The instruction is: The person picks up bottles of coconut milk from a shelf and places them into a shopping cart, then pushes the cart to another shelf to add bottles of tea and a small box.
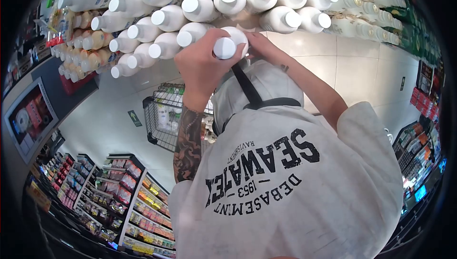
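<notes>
A white bottle [237, 36] with a white cap points its top toward me, in front of my chest. My left hand [207, 59] is wrapped round it near the cap, fingers closed. On the bottle's other side, my right hand [260, 45] is closed against its body, its fingertips partly hidden. Just beyond both hands stand several rows of like white bottles [230, 0], caps toward me. One of them [192, 34] is close beside my left hand.
A wire shopping cart [151, 121] holding bottles and packs stands at my left. Clear-capped bottles [364, 31] and green ones [413, 33] line the right. Orange-toned bottles [90, 60] and a screen [31, 117] are at left. Stocked shelves [116, 187] stand behind on the left.
</notes>
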Tool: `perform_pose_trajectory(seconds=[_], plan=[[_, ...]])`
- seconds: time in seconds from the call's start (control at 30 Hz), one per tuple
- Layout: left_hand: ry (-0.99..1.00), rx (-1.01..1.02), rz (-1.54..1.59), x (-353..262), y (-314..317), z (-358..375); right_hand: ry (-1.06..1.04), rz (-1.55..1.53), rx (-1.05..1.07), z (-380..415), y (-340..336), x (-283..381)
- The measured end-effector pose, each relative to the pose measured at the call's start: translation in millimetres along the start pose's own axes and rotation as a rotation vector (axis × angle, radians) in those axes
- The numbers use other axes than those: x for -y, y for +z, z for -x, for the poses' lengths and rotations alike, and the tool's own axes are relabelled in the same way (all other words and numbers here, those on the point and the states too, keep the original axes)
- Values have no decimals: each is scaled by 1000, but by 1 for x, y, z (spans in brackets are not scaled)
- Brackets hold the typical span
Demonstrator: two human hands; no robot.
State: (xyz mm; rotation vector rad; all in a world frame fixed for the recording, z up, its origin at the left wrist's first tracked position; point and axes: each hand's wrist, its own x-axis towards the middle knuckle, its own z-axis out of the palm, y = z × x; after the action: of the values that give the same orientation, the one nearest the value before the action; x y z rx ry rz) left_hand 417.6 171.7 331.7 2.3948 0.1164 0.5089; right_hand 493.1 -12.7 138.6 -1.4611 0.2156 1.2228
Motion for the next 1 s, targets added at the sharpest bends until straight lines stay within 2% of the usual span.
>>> perform_pose_trajectory(seconds=[0.03,0.17,0.37,0.77,0.9,0.97,1.0], plan=[[-16,29,-24,5,1,-2,87,15,56,-8,-7,-5],[-44,135,-198,15,10,-10,102,84,113,-3,-3,4],[-40,150,-271,28,28,-9,102,-38,258,-20,8,14],[-75,206,-409,22,28,-10,125,123,154,-26,15,14],[-232,35,-230,4,-4,14,77,80,197,-15,10,6],[-342,-51,-130,14,-28,38,116,130,142,0,12,16],[-483,-83,-74,20,-40,55,134,157,114,7,14,19]])
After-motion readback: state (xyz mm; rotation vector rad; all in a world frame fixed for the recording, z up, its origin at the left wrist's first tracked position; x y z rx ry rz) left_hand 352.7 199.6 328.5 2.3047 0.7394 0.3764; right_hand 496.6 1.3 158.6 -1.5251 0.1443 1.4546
